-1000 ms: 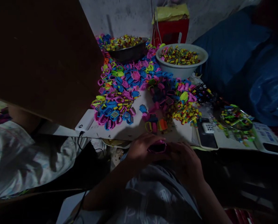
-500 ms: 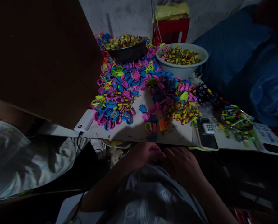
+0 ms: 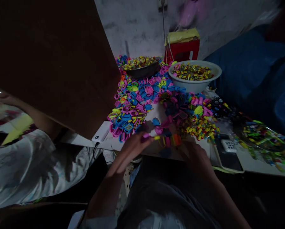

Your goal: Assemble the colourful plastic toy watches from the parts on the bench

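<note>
My left hand (image 3: pixel 136 143) is closed on a pink toy watch (image 3: pixel 146 135), its fingers pinching it just over the table's front edge. Something pale and a small yellow piece show at the fingertips, blurred. My right hand (image 3: pixel 196 155) is at the front edge in deep shadow, close to an orange toy watch (image 3: pixel 176 139); its fingers are too dark and smeared to read. Between and beyond the hands lie pink, blue and yellow toy watches (image 3: pixel 128 125). A heap of small yellow-capped tubes (image 3: pixel 199 127) sits just beyond my right hand.
A large brown cardboard box (image 3: pixel 61 70) blocks the left. At the back are a dark metal bowl (image 3: pixel 142 72) and a white basin (image 3: pixel 195 85) filled with tubes. A white device (image 3: pixel 101 131), a phone (image 3: pixel 229 159) and another person's arm (image 3: pixel 42 122) are nearby.
My left hand has risen from my lap to above the table edge, carrying the pink toy watch. My right hand has moved apart from it, forward and right. The view has tilted up.
</note>
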`<state>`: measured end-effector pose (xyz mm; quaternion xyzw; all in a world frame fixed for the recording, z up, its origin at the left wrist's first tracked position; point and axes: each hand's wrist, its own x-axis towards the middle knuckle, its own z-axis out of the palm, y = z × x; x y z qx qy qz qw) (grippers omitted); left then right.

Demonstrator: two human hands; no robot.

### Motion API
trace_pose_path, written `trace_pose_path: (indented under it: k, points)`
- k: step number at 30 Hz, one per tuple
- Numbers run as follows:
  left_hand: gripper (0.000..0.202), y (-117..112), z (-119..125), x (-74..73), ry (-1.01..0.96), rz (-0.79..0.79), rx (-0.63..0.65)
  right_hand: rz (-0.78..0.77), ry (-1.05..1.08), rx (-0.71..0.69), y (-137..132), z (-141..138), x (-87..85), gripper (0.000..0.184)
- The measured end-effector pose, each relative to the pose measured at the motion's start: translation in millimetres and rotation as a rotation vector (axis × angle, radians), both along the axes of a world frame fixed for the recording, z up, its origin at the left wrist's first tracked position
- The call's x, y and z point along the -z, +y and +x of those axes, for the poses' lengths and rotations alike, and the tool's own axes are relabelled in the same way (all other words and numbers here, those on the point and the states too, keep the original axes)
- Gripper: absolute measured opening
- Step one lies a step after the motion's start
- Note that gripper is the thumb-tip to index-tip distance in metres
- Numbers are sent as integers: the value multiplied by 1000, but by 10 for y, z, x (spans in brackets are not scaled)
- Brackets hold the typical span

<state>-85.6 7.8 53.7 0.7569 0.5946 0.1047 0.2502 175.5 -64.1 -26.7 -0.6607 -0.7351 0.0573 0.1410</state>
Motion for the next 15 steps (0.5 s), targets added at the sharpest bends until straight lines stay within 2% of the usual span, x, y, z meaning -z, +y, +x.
trace_pose_path:
  k: [2, 5, 8, 9, 11, 12, 14, 15]
  points:
    - [51, 312, -243, -53, 114, 181, -151, -24, -57, 69, 100, 118, 178, 29]
    - [52, 779, -582, -109, 274, 415, -338, 21, -113, 76, 143, 178, 384, 23]
    - [56, 1012, -654, -82, 227, 528, -444, 116, -82, 37, 105, 151, 473, 17]
    - [56, 1004, -589, -45, 162, 575, -424, 142, -44, 35, 90, 142, 485, 15]
    - [49, 862, -346, 78, -2, 620, -244, 168, 74, 58, 68, 136, 504, 13]
    - [42, 744, -189, 159, -87, 582, -92, 173, 149, 80, 59, 140, 513, 13]
    - [37, 475, 131, 341, -163, 373, 216, 168, 301, 125, 36, 157, 527, 15]
    - [35, 354, 268, 431, -201, 288, 271, 157, 370, 141, 21, 164, 529, 18]
